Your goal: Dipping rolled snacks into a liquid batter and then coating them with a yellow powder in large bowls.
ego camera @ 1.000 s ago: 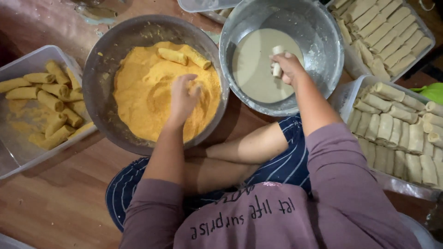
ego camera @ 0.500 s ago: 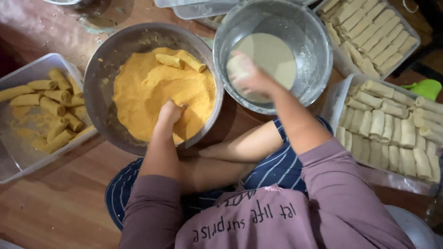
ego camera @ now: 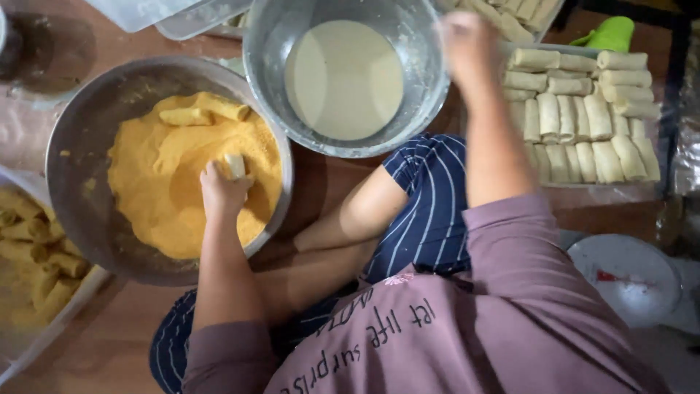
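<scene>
Gripping a pale roll (ego camera: 235, 165) in my left hand (ego camera: 222, 191) over the orange crumbs (ego camera: 175, 190) to coat it, my blurred right hand (ego camera: 467, 44), grip indiscernible, hangs beside the batter bowl (ego camera: 266, 44).

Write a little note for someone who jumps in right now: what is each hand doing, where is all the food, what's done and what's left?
Left hand: in the crumb bowl, gripping one pale roll on the orange crumbs.
Right hand: blurred, empty as far as I can tell, above the batter bowl's right rim, beside the tray of plain rolls.
Batter: no roll visible in it.
Done: coated rolls sit in the tray at far left; two more crumbed rolls lie at the back of the crumbs.
Left: the roll in hand and the many plain ones on the right.
</scene>
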